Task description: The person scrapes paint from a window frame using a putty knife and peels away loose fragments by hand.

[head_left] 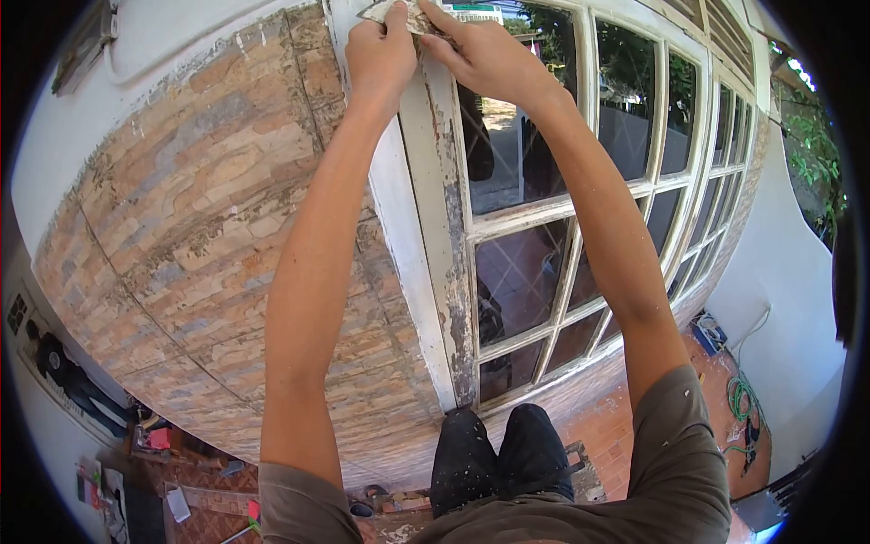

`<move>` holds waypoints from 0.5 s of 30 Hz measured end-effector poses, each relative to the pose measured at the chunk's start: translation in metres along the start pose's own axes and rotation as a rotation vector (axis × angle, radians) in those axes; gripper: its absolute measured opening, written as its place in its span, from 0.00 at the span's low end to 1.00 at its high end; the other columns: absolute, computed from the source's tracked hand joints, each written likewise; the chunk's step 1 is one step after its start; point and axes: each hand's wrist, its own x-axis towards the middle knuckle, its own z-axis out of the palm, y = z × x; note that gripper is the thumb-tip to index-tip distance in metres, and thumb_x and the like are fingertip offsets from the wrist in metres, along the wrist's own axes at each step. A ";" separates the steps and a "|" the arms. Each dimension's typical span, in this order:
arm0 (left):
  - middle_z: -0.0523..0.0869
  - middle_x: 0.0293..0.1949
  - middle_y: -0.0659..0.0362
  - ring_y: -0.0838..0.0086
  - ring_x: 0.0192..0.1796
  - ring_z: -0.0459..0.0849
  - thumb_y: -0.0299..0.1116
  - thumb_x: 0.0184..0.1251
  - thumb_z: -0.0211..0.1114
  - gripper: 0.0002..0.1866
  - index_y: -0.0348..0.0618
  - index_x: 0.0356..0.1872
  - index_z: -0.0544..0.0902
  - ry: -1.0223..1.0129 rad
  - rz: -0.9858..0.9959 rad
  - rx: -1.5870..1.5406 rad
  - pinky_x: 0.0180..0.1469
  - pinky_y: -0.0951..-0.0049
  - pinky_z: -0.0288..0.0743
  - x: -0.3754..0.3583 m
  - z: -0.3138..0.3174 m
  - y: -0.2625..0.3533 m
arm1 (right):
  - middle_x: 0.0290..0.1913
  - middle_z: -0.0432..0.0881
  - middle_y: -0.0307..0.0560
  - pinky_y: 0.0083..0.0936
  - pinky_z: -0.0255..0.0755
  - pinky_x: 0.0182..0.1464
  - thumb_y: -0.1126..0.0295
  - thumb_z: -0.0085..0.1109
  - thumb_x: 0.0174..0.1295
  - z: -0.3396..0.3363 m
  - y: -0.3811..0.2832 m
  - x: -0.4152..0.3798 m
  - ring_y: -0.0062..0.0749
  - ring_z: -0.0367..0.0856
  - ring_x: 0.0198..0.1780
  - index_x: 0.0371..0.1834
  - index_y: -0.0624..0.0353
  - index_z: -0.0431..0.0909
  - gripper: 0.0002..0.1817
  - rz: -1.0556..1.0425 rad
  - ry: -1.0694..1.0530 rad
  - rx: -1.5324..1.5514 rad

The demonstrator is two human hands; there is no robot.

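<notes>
My left hand [381,56] and my right hand [497,56] are raised together at the top of the view. Between them is a small, thin, pale piece with dark stains [415,18], pinched by the fingers of both; I cannot tell what kind of thing it is. It lies right at the upper part of the wooden window frame [441,213], whose off-white paint is worn and flaking down to dark patches. Beside my right hand, paned window glass [517,154] reflects trees and light. A green and white label [477,13] shows just above that hand.
Left of the frame runs a stone-clad wall [208,199]. A person [68,372] in dark clothes stands far left. Low on the right, a green hose [743,399] and a blue box [709,333] lie on the tiled floor [609,433]. Clutter [154,440] fills the lower left.
</notes>
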 end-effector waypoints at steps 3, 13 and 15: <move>0.66 0.16 0.68 0.83 0.16 0.61 0.44 0.73 0.57 0.22 0.45 0.18 0.68 -0.009 0.020 -0.013 0.19 0.76 0.52 0.002 -0.003 -0.002 | 0.33 0.82 0.69 0.49 0.74 0.37 0.59 0.47 0.70 -0.002 -0.001 -0.001 0.63 0.82 0.34 0.68 0.68 0.63 0.29 0.001 -0.042 -0.012; 0.66 0.16 0.67 0.82 0.15 0.61 0.43 0.74 0.56 0.22 0.45 0.18 0.68 0.051 0.026 0.038 0.19 0.75 0.52 0.019 0.000 0.000 | 0.32 0.82 0.70 0.49 0.74 0.38 0.60 0.47 0.70 0.004 0.019 0.020 0.63 0.82 0.34 0.67 0.70 0.62 0.29 -0.077 -0.051 -0.012; 0.83 0.22 0.47 0.59 0.24 0.82 0.49 0.70 0.55 0.25 0.32 0.29 0.82 0.261 0.074 0.416 0.30 0.57 0.72 0.037 0.004 0.005 | 0.32 0.81 0.71 0.49 0.74 0.38 0.60 0.47 0.70 0.006 0.029 0.035 0.63 0.82 0.34 0.67 0.71 0.62 0.29 -0.147 0.028 -0.029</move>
